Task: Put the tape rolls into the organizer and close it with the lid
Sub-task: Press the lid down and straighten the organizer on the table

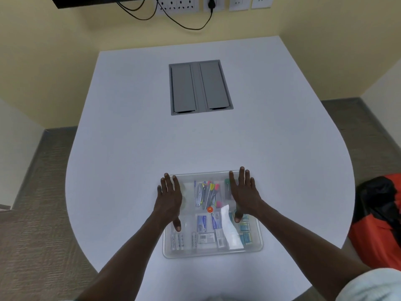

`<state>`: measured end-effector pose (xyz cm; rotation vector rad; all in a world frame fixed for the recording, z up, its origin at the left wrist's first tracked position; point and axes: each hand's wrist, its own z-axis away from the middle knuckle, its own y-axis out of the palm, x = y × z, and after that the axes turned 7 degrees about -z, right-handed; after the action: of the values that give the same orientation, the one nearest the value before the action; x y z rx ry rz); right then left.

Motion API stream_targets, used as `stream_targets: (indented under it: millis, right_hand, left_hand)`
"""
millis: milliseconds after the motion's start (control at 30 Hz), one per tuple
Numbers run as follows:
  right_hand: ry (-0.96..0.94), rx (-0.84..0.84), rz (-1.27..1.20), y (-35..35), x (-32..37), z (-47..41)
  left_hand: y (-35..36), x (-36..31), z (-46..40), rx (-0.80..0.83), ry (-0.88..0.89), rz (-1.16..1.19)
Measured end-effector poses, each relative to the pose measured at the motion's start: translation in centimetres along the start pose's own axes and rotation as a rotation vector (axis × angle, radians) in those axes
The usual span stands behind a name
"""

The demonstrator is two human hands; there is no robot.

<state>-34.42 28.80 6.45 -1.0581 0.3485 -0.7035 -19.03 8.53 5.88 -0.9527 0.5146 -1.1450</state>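
Organizer (213, 253): clear, at tabletop (130, 148) near edge, clear lid (208, 173) apparently on. Left hand (169, 200) and right hand (244, 196): flat, fingers spread, pressing lid's 2 sides. Tape rolls indistinct beneath palms; pens (206, 194), small boxes (205, 223) visible.

Probably office: meeting table (282, 131), cable hatch (200, 88).

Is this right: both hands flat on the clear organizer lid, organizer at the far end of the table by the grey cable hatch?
Not quite. In the head view the organizer sits at the near table edge, well short of the grey cable hatch. Left hand and right hand do lie flat on its lid.
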Motion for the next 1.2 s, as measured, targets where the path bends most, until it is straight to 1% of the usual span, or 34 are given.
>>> stream_targets:
  millis: [33, 133, 267, 400, 533, 633, 733, 800, 867, 933, 1000, 1133, 1200]
  right_hand:
    - [0.011, 0.010, -0.027, 0.0, -0.2, 0.1]
    - [0.000, 0.028, -0.046, -0.2, -0.2, 0.2]
    - [-0.017, 0.033, -0.083, -0.6, -0.4, 0.2]
    - [-0.018, 0.051, -0.109, -0.6, -0.6, 0.5]
    - [-0.002, -0.015, -0.122, -0.3, -0.7, 1.6]
    - [0.031, -0.101, -0.203, 0.7, -0.1, 3.5]
    - [0.089, -0.132, -0.371, 2.4, 0.2, 5.8]
    - [0.134, -0.062, -0.495, 3.2, 0.4, 7.2]
    - [0.156, 0.020, -0.559, 4.0, 0.5, 8.3]
    - [0.153, 0.074, -0.580, 4.6, 0.7, 9.2]
    - [0.134, 0.096, -0.574, 5.1, 0.8, 10.0]
    - [0.088, 0.062, -0.519, 5.9, 0.8, 10.7]
    - [0.075, 0.064, -0.550, 6.1, 0.6, 10.6]
  left_hand:
    - [-0.1, 0.1, 0.0, 0.034, 0.002, 0.014]
    - [-0.2, 0.5, -0.1, 0.060, 0.007, 0.065]
    - [-0.1, 0.9, -0.2, 0.062, 0.017, 0.146]
    - [-0.1, 0.9, 0.2, 0.044, 0.017, 0.129]
    - [0.1, 0.5, 1.5, 0.030, -0.023, 0.163]
    - [0.5, 0.2, 3.0, 0.000, -0.099, 0.197]
    - [2.0, 0.1, 4.6, -0.034, -0.201, 0.359]
    - [3.5, 0.1, 5.9, -0.064, -0.241, 0.496]
    - [4.8, -0.3, 7.5, -0.030, -0.230, 0.634]
    - [5.9, -1.2, 9.0, 0.033, -0.196, 0.734]
    - [6.8, -2.3, 10.1, 0.055, -0.168, 0.813]
    - [7.7, -3.4, 10.8, 0.021, -0.176, 0.881]
    - [7.9, -3.3, 10.9, 0.015, -0.173, 0.902]
